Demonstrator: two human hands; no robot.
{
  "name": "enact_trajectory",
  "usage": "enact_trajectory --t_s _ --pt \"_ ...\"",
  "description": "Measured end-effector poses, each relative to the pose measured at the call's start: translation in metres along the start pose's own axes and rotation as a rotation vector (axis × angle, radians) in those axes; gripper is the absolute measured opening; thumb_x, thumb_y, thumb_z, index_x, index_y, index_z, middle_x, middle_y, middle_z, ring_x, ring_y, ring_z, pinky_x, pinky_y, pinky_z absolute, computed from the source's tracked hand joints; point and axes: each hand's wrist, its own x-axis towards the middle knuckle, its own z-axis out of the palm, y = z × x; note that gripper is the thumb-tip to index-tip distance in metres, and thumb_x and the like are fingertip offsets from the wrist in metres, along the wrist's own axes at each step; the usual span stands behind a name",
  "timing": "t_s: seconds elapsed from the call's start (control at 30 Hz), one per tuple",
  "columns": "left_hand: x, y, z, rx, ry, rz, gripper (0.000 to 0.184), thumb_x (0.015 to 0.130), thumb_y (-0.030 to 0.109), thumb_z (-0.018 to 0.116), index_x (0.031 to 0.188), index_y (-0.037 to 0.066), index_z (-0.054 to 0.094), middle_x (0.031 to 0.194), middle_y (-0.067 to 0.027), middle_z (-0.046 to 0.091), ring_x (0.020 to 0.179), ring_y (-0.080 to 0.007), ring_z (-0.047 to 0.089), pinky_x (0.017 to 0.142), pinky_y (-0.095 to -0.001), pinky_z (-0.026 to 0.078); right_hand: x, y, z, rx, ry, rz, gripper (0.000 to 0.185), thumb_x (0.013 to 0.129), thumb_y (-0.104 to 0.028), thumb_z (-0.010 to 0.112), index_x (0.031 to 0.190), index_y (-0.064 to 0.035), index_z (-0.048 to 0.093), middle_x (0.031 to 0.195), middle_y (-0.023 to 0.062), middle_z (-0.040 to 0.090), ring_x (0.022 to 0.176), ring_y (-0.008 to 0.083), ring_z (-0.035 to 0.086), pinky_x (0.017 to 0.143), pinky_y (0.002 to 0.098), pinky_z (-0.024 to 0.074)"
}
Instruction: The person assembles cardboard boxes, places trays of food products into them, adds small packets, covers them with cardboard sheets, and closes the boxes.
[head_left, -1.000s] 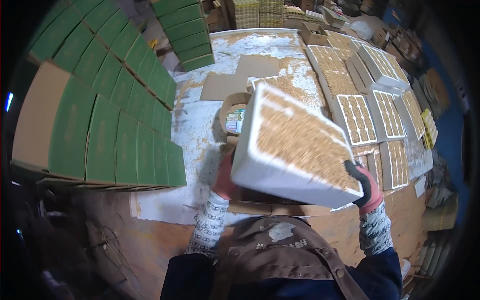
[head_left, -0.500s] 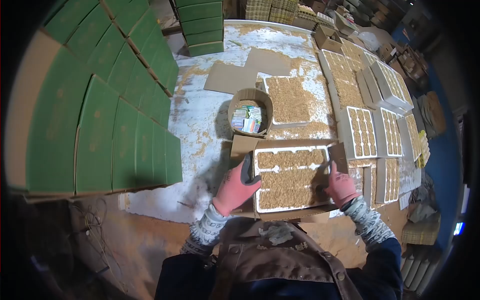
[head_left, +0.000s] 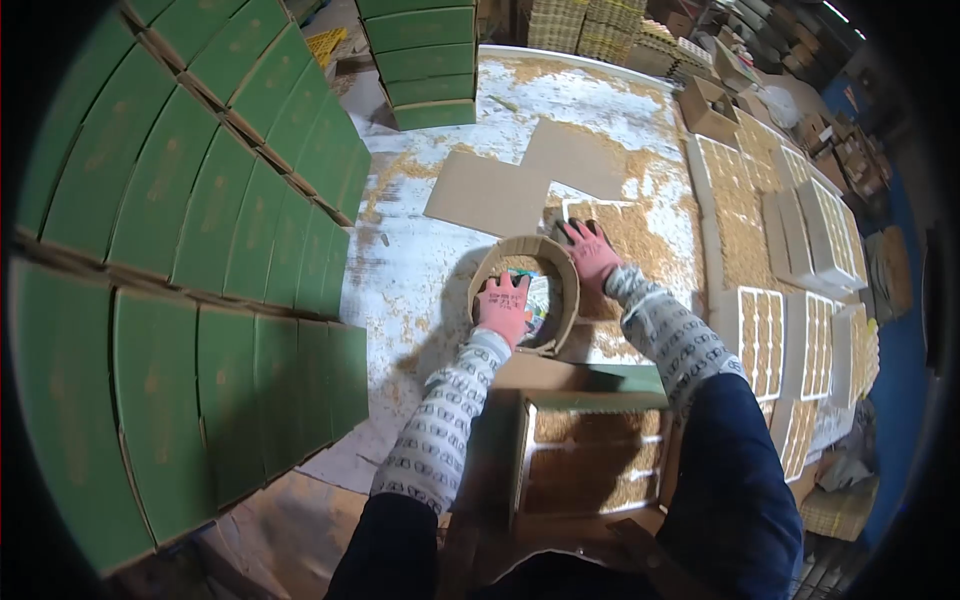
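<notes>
My left hand point(head_left: 503, 308), in a pink glove with dark fingertips, reaches into a round cardboard tub point(head_left: 567, 318). Its fingers are extended over colourful printed packets point(head_left: 538, 297) and partly cover them. Beside the tub's far right rim, my right hand point(head_left: 590, 255), gloved alike, has its fingers apart at the near left of a white tray filled with wood shavings point(head_left: 640, 235). Close to my body stands an open cardboard box point(head_left: 535, 375). Inside it lies a white divided tray with shavings point(head_left: 595, 470), shaded by my arms.
Green boxes point(head_left: 230, 230) are stacked high on the left, and another green stack point(head_left: 425, 60) stands at the back. Flat cardboard sheets point(head_left: 487, 190) lie beyond the tub. Along the right are several white trays of shavings point(head_left: 765, 340). Loose shavings litter the white table point(head_left: 410, 270).
Both hands have left the sides of the tray in the box and moved forward. The left is now in the tub, the right beside its rim. The view has shifted.
</notes>
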Motion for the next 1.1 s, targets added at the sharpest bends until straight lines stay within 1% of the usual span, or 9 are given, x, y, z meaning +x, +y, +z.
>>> enact_trajectory --t_s 0.13,0.23,0.27,0.33,0.47,0.6,0.67,1.0,1.1 --pt "0.001 -0.033 0.014 -0.208 0.008 -0.077 0.066 0.070 0.021 0.071 0.125 0.005 0.038 0.109 -0.0197 0.050 0.101 -0.0326 0.053 0.081 -0.0409 0.046 -0.030 0.017 -0.018 0.054 -0.090 -0.061 0.036 0.079 -0.032 0.053 0.111 -0.0163 0.060 0.144 0.0139 0.023 0.134 0.0342 0.016 0.108 0.0550 0.0054" --pt "-0.011 -0.043 0.015 -0.343 0.070 -0.067 0.060 0.071 0.014 0.069 0.123 0.003 0.040 0.111 -0.0201 0.050 0.096 -0.0341 0.055 0.080 -0.0411 0.045 -0.047 0.044 -0.018 -0.176 -0.229 0.111 0.038 0.079 -0.036 0.056 0.109 -0.0136 0.060 0.140 0.0149 0.031 0.130 0.0381 0.025 0.108 0.0563 0.0056" --pt "-0.013 -0.043 0.011 -0.380 0.064 -0.095 0.059 0.071 0.013 0.069 0.122 0.003 0.041 0.112 -0.0201 0.050 0.096 -0.0340 0.055 0.080 -0.0411 0.045 -0.043 0.048 -0.010 -0.283 0.066 0.126 0.042 0.083 -0.040 0.050 0.114 -0.0126 0.058 0.136 0.0151 0.036 0.128 0.0358 0.029 0.108 0.0565 0.0037" --pt "-0.017 -0.036 0.009 -0.380 0.120 -0.046 0.054 0.072 0.011 0.066 0.120 0.001 0.042 0.114 -0.0195 0.050 0.097 -0.0351 0.054 0.082 -0.0413 0.044 -0.006 0.039 -0.030 -0.204 -0.317 0.352 0.050 0.085 -0.046 0.047 0.121 -0.0123 0.052 0.131 0.0140 0.042 0.126 0.0312 0.034 0.108 0.0563 0.0046" --pt "-0.017 -0.021 0.000 -0.429 0.175 0.046 0.044 0.074 0.007 0.062 0.115 0.004 0.046 0.106 -0.0186 0.052 0.098 -0.0334 0.053 0.084 -0.0405 0.044 0.084 -0.005 -0.031 0.229 0.240 0.092 0.077 0.071 -0.038 0.067 0.134 -0.0094 0.033 0.133 0.0141 0.039 0.124 0.0331 0.035 0.104 0.0493 0.0233" --pt "-0.026 -0.030 0.001 -0.450 0.171 -0.068 0.041 0.077 0.013 0.061 0.115 0.005 0.047 0.106 -0.0175 0.053 0.094 -0.0332 0.056 0.079 -0.0415 0.045 0.141 -0.033 0.019 0.025 0.035 0.065 0.070 0.082 -0.042 0.051 0.138 -0.0096 0.023 0.141 0.0152 0.026 0.130 0.0356 0.025 0.106 0.0544 0.0160" --pt "-0.025 -0.035 0.011 -0.465 0.222 -0.019 0.038 0.078 0.014 0.059 0.113 0.005 0.049 0.105 -0.0160 0.055 0.093 -0.0325 0.056 0.079 -0.0416 0.045 0.132 -0.030 0.013 0.009 -0.076 0.121 0.060 0.086 -0.032 0.041 0.138 -0.0079 0.024 0.140 0.0221 0.026 0.127 0.0392 0.029 0.101 0.0530 0.0292" --pt "-0.039 -0.025 -0.009 -0.483 0.395 -0.098 0.041 0.078 0.019 0.060 0.114 0.001 0.051 0.099 -0.0190 0.061 0.090 -0.0315 0.059 0.076 -0.0404 0.046 -0.057 0.010 -0.045 -0.115 0.081 0.055 0.023 0.084 -0.013 0.044 0.104 -0.0029 0.047 0.067 0.0126 0.060 0.064 0.0273 0.061 0.055 0.0377 0.0474" --pt "-0.051 -0.029 -0.018 -0.474 0.571 -0.078 0.044 0.077 0.021 0.062 0.115 0.000 0.050 0.100 -0.0199 0.060 0.092 -0.0327 0.058 0.079 -0.0405 0.045 -0.134 0.024 -0.101 0.145 0.359 0.185 0.021 0.082 -0.026 0.053 0.092 -0.0089 0.056 0.071 0.0137 0.061 0.070 0.0319 0.061 0.062 0.0411 0.0467"
